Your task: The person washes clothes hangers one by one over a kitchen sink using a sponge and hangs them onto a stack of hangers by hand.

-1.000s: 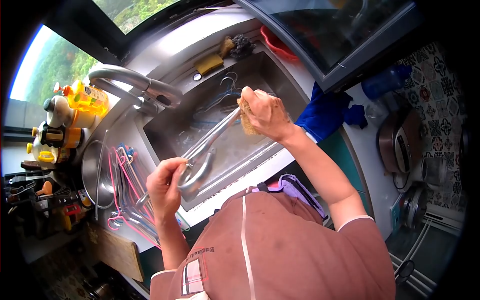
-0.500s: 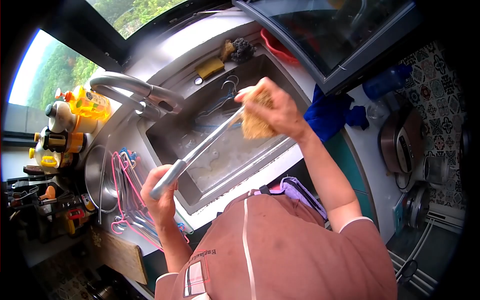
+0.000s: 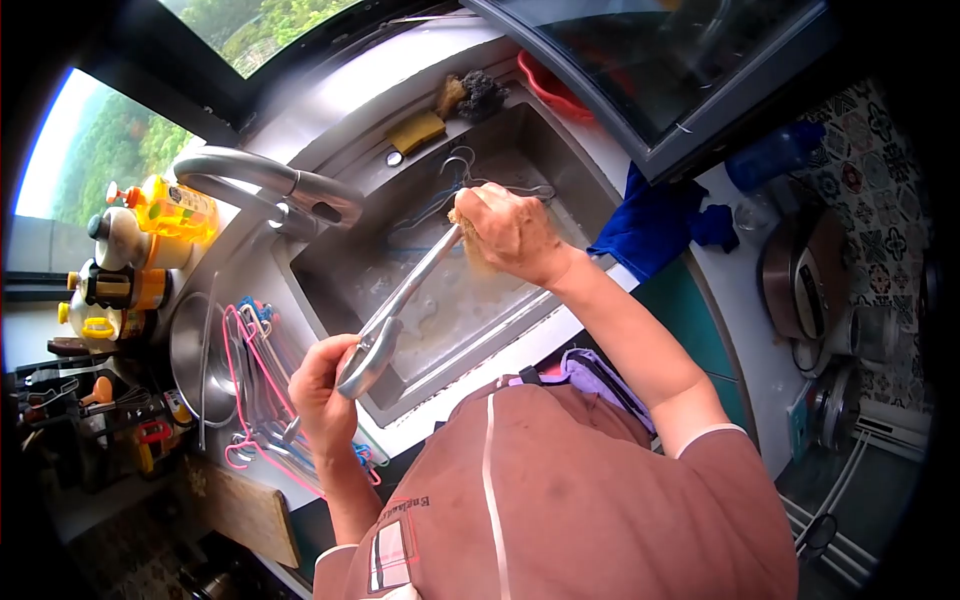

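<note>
A silvery metal hanger [image 3: 405, 292] slants over the near left part of the steel sink [image 3: 440, 385]. My left hand [image 3: 325, 392] pinches its lower left end, fingers closed. At its upper right end my right hand [image 3: 512, 232] is wrapped round a brown scrubbing pad [image 3: 480, 258], mostly hidden under the fingers, pressed against the metal. In the sink, behind my right hand, lie further hangers [image 3: 458, 160] in shallow water. Left of the sink is a pile of pink, blue and grey hangers [image 3: 262, 375].
The faucet [image 3: 270, 180] arches over the sink's left corner. Bottles [image 3: 175, 212] and a metal bowl [image 3: 195, 350] stand left. A yellow sponge [image 3: 416, 132] and red basin [image 3: 552, 85] are behind; a blue cloth [image 3: 650, 232] and brown appliance [image 3: 803, 270] lie right.
My right hand with the pad has moved left and closed over it since half a second ago. The hanger has turned in my left hand, its curved end now facing the sink's near edge.
</note>
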